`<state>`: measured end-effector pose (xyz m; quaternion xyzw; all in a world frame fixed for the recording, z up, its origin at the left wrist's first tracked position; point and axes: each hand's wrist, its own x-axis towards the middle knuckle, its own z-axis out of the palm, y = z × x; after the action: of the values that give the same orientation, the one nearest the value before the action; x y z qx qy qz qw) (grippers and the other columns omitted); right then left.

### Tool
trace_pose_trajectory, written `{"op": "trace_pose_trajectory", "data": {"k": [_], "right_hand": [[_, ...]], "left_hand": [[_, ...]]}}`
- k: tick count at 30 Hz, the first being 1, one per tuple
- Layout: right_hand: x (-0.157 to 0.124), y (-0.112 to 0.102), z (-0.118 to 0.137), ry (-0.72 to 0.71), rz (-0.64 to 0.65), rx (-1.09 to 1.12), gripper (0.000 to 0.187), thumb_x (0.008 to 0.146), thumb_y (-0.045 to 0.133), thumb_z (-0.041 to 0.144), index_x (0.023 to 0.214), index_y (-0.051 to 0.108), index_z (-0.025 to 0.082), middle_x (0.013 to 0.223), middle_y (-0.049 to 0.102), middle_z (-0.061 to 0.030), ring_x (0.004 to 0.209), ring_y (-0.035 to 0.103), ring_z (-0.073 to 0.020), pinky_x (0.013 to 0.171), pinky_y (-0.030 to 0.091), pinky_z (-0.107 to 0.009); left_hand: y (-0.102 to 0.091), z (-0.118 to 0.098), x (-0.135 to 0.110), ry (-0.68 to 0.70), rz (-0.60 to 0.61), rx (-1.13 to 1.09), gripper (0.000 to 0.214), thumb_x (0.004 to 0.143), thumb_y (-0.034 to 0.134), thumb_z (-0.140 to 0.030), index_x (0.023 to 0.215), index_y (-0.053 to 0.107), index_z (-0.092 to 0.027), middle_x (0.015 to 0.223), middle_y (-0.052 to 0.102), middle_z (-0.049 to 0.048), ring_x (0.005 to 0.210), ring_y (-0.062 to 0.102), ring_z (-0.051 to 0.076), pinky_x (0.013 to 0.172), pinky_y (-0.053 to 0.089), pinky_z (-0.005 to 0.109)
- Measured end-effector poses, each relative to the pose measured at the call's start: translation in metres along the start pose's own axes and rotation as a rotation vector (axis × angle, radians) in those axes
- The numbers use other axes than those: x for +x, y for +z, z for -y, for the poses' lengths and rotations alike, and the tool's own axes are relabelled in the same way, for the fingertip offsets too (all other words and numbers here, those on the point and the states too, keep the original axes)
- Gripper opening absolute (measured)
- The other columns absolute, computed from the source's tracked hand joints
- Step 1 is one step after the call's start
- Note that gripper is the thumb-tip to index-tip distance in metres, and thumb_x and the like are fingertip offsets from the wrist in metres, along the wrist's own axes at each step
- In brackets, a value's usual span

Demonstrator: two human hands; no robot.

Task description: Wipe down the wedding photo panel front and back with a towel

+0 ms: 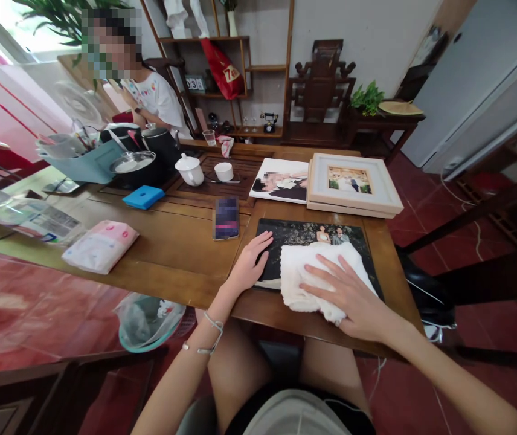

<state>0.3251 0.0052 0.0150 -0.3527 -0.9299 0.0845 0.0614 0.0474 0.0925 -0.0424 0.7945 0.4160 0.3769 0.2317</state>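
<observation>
A dark photo print [308, 232] of a couple lies flat on the wooden table [181, 254] in front of me. My left hand [249, 263] rests flat on the print's left edge, fingers stretched out. My right hand [346, 296] lies spread on a folded white cloth [304, 272] that covers the print's lower middle. Beyond it are another photo print [281, 179] and a white framed photo [351, 184] on a second frame.
A phone [226, 217], a blue box [144, 197], a pink tissue pack [99, 244], a teapot [189, 169], a cup [223, 171] and kettles stand on the table. Another person [150, 90] sits at the far left. A bin [147, 323] is below the table's edge.
</observation>
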Motion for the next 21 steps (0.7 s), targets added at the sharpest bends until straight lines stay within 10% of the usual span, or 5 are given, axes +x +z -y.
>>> {"op": "trace_pose_trajectory", "data": {"k": [10,21], "right_hand": [[0.025,-0.005,-0.112,0.323,-0.184,-0.085,0.059,0.073,0.048,0.013,0.131,0.061,0.020,0.152,0.042,-0.0121,0.143,0.026,-0.0404,0.106,0.021,-0.074],[-0.027,0.002,0.007,0.013,-0.018,-0.044,0.096,0.053,0.051,0.005,0.146,0.042,0.028,0.161,0.022,-0.0060,0.148,0.001,-0.0363,0.112,0.004,-0.070]], "left_hand": [[-0.001,-0.001,0.000,0.021,0.005,-0.009,0.038,0.096,0.043,-0.021,0.131,0.058,-0.019,0.144,0.053,0.0119,0.138,0.044,0.024,0.117,0.034,0.052],[0.001,0.003,-0.001,0.024,-0.003,-0.012,0.039,0.096,0.041,-0.020,0.132,0.057,-0.018,0.144,0.053,0.0122,0.139,0.043,0.024,0.117,0.034,0.051]]}}
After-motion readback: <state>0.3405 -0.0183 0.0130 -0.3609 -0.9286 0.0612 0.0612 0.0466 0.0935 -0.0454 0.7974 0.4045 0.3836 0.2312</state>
